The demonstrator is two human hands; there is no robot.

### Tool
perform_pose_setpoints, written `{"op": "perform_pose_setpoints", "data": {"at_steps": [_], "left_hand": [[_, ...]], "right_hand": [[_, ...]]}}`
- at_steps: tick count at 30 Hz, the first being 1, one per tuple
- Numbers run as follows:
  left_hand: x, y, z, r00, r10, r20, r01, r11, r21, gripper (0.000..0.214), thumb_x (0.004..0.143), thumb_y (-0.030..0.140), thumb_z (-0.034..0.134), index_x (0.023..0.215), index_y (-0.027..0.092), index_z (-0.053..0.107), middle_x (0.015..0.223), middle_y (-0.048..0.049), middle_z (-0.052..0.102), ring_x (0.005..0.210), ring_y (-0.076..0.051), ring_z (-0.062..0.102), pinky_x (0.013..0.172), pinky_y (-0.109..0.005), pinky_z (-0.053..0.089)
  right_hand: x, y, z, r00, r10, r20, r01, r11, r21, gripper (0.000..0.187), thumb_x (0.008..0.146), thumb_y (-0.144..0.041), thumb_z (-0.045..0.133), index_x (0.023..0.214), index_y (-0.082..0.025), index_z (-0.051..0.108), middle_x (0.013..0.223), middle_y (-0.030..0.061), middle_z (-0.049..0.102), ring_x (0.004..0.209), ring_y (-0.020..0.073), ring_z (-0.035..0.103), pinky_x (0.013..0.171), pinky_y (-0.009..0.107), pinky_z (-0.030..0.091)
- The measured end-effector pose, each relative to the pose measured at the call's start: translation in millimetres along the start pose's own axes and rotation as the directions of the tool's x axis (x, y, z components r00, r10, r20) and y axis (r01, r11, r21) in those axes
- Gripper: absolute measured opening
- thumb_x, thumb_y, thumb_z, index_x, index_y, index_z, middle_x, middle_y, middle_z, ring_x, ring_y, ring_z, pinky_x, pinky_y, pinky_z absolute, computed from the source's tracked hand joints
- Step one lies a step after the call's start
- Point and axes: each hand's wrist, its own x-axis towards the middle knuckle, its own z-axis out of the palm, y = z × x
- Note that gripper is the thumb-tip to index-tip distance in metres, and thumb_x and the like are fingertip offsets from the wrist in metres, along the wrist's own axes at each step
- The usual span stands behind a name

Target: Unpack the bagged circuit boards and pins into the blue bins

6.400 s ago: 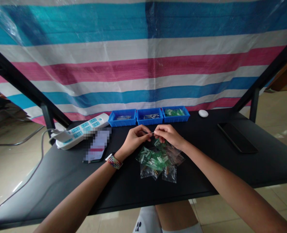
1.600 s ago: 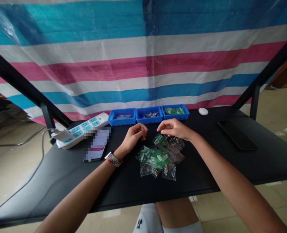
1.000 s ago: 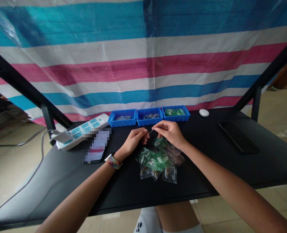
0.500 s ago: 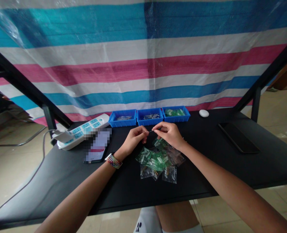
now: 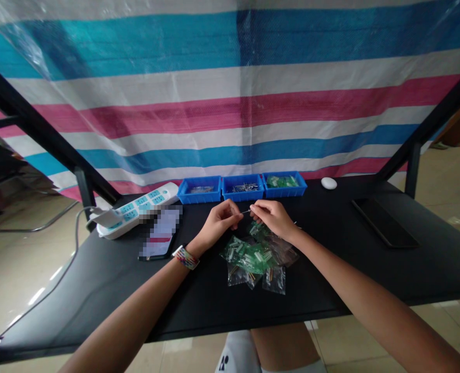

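A thin metal pin (image 5: 246,211) spans the small gap between my two hands above the black table. My left hand (image 5: 222,220) pinches one end between thumb and fingertips. On the other end, the fingers of my right hand (image 5: 273,217) are closed, hiding its tip. Just below the hands lies a pile of small clear bags, some with green and white pieces (image 5: 253,257), others with brass-coloured pins (image 5: 274,277). Behind the hands, the middle blue bin (image 5: 243,196) contains many loose metal pins.
A left blue bin (image 5: 200,197) contains small clear bags; a right blue bin (image 5: 286,191) contains green bags. A white power strip (image 5: 136,210) and a phone (image 5: 162,233) lie left. At right are a white oval object (image 5: 329,183) and a dark phone (image 5: 385,223). Striped sheeting (image 5: 214,119) hangs behind.
My right fingers have curled closer together, and slightly more of the pin shows between the hands. The whole view has shifted a little.
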Motion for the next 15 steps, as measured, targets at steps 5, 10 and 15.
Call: {"op": "perform_pose_setpoints", "data": {"at_steps": [5,10,15], "left_hand": [[0.5,-0.3,-0.2,1.0,-0.015,-0.003,0.014,1.0,-0.027,0.03,0.083,0.038,0.079,0.083,0.018,0.057,0.064,0.0044,0.057,0.055,-0.01,0.053,0.055,-0.022,0.039],[0.1,-4.2,-2.7,0.996,-0.078,0.043,0.082,0.992,-0.101,0.025,0.086,0.038,0.07,0.079,0.018,0.058,0.065,0.0008,0.06,0.057,-0.013,0.056,0.058,-0.025,0.044],[0.4,-8.7,-3.0,0.992,-0.115,0.044,0.121,0.981,-0.152,0.026,0.088,0.04,0.064,0.077,0.017,0.06,0.065,-0.0012,0.06,0.058,-0.014,0.057,0.058,-0.026,0.045]], "right_hand": [[1.0,-3.2,-0.6,1.0,0.006,0.016,-0.008,0.996,0.09,0.034,0.09,-0.051,0.069,0.076,-0.02,0.065,0.07,0.0011,0.064,0.062,0.0165,0.059,0.061,0.029,0.049],[1.0,-0.9,0.2,1.0,-0.02,0.012,0.018,0.993,0.117,0.02,0.085,-0.04,0.073,0.086,-0.021,0.069,0.074,0.0012,0.066,0.065,0.0174,0.062,0.063,0.031,0.051],[0.0,2.4,3.5,0.998,-0.054,0.018,0.053,0.996,0.074,0.018,0.083,-0.037,0.074,0.089,-0.021,0.071,0.075,0.002,0.068,0.066,0.0176,0.062,0.061,0.03,0.048]]}}
